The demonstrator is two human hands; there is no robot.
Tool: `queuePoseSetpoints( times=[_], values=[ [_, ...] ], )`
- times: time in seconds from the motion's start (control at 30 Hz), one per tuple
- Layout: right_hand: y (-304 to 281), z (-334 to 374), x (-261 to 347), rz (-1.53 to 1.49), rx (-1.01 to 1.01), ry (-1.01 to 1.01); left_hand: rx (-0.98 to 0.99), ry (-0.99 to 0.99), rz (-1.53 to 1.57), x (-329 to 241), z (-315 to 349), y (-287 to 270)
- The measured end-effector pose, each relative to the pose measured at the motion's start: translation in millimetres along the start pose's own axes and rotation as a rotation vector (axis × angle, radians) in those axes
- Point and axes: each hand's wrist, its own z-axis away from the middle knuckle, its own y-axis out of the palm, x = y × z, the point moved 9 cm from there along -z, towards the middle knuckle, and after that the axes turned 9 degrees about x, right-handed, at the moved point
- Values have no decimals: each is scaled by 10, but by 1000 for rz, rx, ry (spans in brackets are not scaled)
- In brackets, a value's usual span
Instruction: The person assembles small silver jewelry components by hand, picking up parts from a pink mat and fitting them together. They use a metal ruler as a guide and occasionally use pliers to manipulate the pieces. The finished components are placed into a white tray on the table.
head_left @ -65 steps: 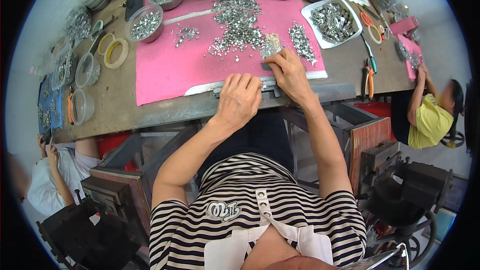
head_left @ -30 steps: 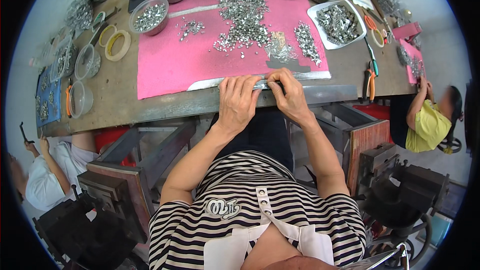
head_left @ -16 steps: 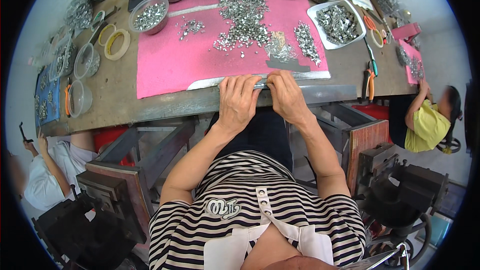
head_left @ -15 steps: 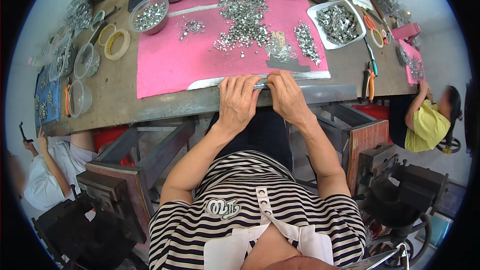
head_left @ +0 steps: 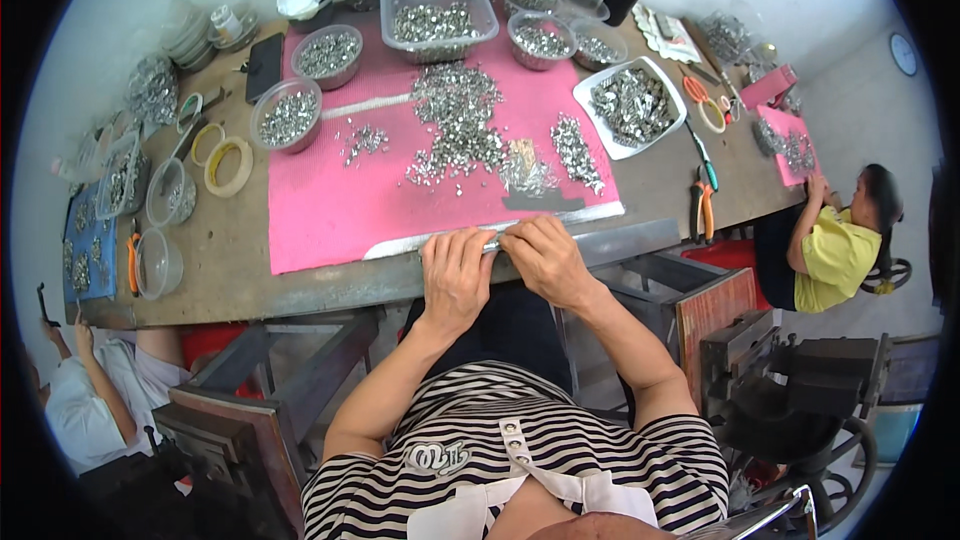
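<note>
At the near edge of the table, my left hand [head_left: 457,278] and my right hand [head_left: 547,260] are closed close together around a thin silvery metal strip [head_left: 491,246]. Only a short piece of it shows between the fingers; my hands cover the remainder, so its exact kind is hidden. Just beyond them lies a pink ribbed mat [head_left: 330,230] with a white band along its front edge. On the mat are a large heap of small silvery metal pieces [head_left: 455,110], a smaller pile [head_left: 575,155] to the right and a bundle of thin metal slivers [head_left: 526,175].
Plastic tubs of metal pieces [head_left: 438,25] line the back, with a white tray [head_left: 630,105] at right. Orange-handled pliers [head_left: 703,205], scissors [head_left: 705,105] and tape rolls [head_left: 229,167] lie around the mat. A person in yellow [head_left: 838,250] sits right, another in white [head_left: 95,395] left.
The view has tilted upward, so the back tubs, a black bottle and a wall clock now show. Both hands stay closed on the strip at the table edge.
</note>
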Motion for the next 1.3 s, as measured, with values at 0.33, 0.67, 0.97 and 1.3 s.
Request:
queuePoseSetpoints(
  times=[0.33,0.67,0.97,1.3],
  values=[
    [41,-729,-1642,-213,-99,420,-14,-2,-63,3,60,45],
    [393,-1192,-2259,-130,-142,469,-7,-3,-59,1,57,37],
    [166,-527,-1142,-545,57,554,-15,-4,-44,9,59,53],
    [313,-348,-751,-173,130,381,-61,4,-75,24,78,41]
  ],
)
